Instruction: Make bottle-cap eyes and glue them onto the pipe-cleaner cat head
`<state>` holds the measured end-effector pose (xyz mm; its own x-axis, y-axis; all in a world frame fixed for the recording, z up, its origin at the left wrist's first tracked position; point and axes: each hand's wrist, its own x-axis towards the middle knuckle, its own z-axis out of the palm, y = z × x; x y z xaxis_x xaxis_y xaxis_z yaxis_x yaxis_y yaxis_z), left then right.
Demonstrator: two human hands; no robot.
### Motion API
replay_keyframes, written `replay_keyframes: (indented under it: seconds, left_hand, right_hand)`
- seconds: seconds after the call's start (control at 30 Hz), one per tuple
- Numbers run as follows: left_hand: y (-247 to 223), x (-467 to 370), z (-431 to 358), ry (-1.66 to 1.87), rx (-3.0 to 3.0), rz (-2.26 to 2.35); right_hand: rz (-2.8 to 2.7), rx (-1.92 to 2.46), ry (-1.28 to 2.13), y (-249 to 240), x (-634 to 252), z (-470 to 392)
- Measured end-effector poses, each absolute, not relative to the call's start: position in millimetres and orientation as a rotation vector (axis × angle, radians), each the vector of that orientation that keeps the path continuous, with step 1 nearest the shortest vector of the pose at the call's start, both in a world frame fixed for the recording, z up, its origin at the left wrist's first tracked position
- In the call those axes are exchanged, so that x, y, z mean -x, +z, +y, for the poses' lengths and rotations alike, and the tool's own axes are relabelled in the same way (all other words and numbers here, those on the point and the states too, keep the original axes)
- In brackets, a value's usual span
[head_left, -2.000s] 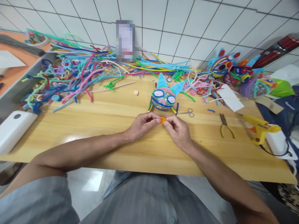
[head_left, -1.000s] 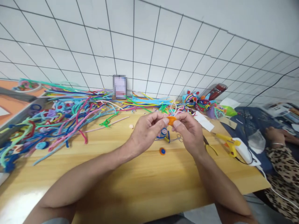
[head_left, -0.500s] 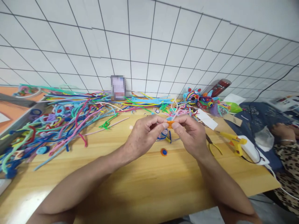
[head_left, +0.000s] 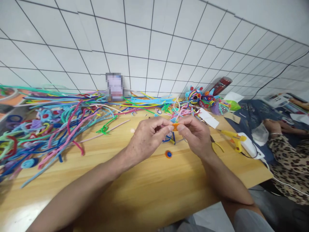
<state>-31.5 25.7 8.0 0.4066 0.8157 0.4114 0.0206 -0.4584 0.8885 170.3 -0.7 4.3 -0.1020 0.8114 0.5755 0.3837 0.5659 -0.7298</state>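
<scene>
Pinching one orange piece (head_left: pixel 176 127) are two hands (head_left: pixel 147 137) (head_left: pixel 198 135), near one disc (head_left: pixel 168 154).

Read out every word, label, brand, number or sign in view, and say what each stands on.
No text can be read anywhere.
Upright screen: pixelated, unreadable.
Yellow glue gun: any marking is too small to read.
Red cylinder: too blurred to tell.
Orange piece between the fingertips: no lettering shows.
</scene>
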Motion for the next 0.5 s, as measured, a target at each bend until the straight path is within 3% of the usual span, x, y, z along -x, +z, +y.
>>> replay_keyframes:
  seconds: [0.33,0.5]
  left_hand:
    - [4.1,29.0,30.9,1.076,-1.480,0.718]
    - [4.3,29.6,32.2,1.120,-1.496,0.679]
  right_hand:
    - [-1.686,1.084,0.608,9.1,-172.7,-0.1]
    - [-1.763,1.110,0.461,9.5,-172.4,-1.0]
